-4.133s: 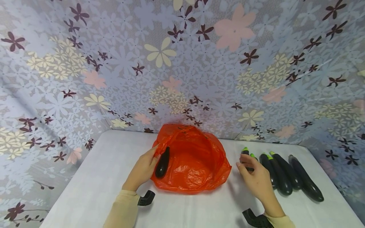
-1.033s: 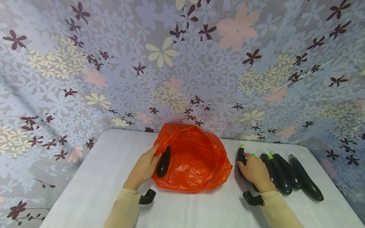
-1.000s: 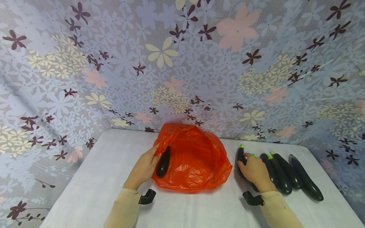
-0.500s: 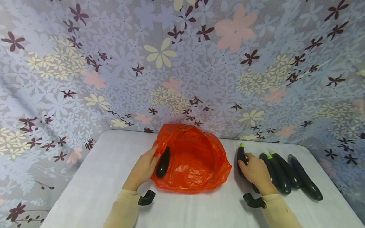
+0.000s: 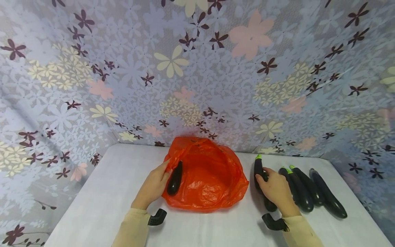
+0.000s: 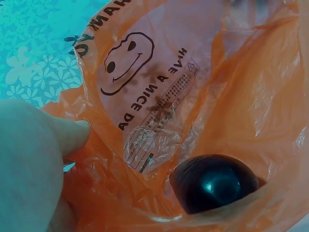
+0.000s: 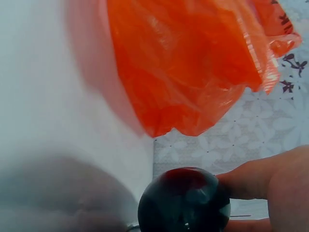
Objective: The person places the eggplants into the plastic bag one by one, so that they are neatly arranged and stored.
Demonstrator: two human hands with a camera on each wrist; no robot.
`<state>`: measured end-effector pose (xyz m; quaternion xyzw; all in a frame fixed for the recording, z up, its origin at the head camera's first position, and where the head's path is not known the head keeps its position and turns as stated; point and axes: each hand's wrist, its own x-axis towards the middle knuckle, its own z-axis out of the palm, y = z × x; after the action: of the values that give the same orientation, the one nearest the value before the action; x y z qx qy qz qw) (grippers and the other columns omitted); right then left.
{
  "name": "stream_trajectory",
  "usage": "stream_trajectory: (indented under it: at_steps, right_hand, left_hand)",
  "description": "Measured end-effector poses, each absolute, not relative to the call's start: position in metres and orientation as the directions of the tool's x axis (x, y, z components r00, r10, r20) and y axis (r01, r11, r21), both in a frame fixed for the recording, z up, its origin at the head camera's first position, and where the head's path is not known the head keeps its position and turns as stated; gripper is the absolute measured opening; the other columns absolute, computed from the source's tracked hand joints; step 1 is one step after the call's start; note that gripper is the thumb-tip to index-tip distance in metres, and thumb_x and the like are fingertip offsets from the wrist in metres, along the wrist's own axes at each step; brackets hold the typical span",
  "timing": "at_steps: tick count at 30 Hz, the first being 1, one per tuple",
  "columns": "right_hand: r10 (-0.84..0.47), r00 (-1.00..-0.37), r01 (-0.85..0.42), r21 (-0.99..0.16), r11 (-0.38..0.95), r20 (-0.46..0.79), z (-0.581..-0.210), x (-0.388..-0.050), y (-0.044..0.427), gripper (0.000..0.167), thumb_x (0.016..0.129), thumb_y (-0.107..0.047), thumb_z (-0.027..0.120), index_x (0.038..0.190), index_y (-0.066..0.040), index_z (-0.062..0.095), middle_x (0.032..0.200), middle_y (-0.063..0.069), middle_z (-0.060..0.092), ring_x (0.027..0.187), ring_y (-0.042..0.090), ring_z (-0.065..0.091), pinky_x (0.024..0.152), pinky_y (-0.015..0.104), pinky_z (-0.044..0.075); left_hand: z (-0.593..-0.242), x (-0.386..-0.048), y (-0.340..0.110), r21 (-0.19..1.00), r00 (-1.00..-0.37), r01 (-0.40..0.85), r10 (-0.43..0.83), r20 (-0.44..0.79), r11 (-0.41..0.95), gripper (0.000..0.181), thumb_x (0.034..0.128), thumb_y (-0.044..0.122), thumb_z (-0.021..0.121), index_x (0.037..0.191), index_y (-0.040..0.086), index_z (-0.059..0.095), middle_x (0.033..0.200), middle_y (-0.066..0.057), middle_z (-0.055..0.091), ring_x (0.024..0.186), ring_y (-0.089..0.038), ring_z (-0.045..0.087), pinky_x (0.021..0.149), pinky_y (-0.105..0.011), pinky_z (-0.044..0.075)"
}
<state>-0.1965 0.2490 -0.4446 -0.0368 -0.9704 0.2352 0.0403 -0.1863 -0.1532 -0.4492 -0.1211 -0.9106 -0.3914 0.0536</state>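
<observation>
An orange-red plastic bag (image 5: 203, 192) lies with its mouth open at the middle of the table. My left hand (image 5: 152, 187) pinches the bag's left rim; the thumb on the plastic shows in the left wrist view. Inside, against that side, lies a dark eggplant (image 5: 175, 180), its rounded end visible in the left wrist view. Right of the bag, my right hand (image 5: 276, 188) grips a dark eggplant (image 5: 258, 168) with a green stem, thumb and fingers at its side. A dark rounded end shows below the palm; whether it belongs to the same eggplant I cannot tell.
Several more eggplants (image 5: 328, 193) lie side by side at the right of the white table (image 5: 95, 199). A flowered cloth (image 5: 197, 85) rises behind the table's back edge. A black curved piece (image 5: 273, 222) is at each wrist.
My right hand came down from above onto the eggplant and took hold of it. It has since shifted slightly left with it, away from the other eggplants. The left hand keeps its grip.
</observation>
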Motion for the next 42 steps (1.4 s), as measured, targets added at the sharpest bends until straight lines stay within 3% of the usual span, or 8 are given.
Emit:
stream_trajectory:
  at_steps: [23,33,42]
  right_hand:
    - [0.055,-0.984,-0.043,-0.522,0.852,0.17,-0.424,-0.175,0.239,0.054,0.099,-0.029,0.061,0.134,0.011,0.055,0.116,0.032,0.066,0.095,0.043,0.068,0.078,0.056,0.058]
    - [0.084,-0.984,-0.017,-0.544,0.839,0.159,-0.414,-0.164,0.231,0.058,0.101,-0.036,0.059,0.139,0.007,0.053,0.12,0.032,0.065,0.104,0.046,0.066,0.084,0.06,0.055]
    - [0.097,-0.977,-0.032,-0.578,0.816,0.191,-0.409,-0.153,0.225,0.057,0.101,-0.037,0.059,0.14,0.004,0.054,0.119,0.028,0.067,0.104,0.04,0.068,0.089,0.058,0.054]
  left_hand:
    - [-0.451,-0.187,-0.155,0.699,-0.954,0.299,0.183,0.238,0.65,0.046,0.105,0.014,0.051,0.15,0.006,0.047,0.142,-0.012,0.057,0.13,-0.034,0.054,0.111,-0.055,0.038]
    - [-0.452,-0.182,-0.154,0.691,-0.95,0.31,0.182,0.254,0.653,0.043,0.1043,0.012,0.051,0.147,0.006,0.049,0.138,-0.012,0.06,0.126,-0.034,0.056,0.11,-0.055,0.041]
    - [-0.451,-0.185,-0.154,0.702,-0.954,0.299,0.186,0.235,0.646,0.046,0.1049,0.015,0.051,0.15,0.005,0.047,0.141,-0.012,0.058,0.128,-0.033,0.055,0.111,-0.053,0.04]
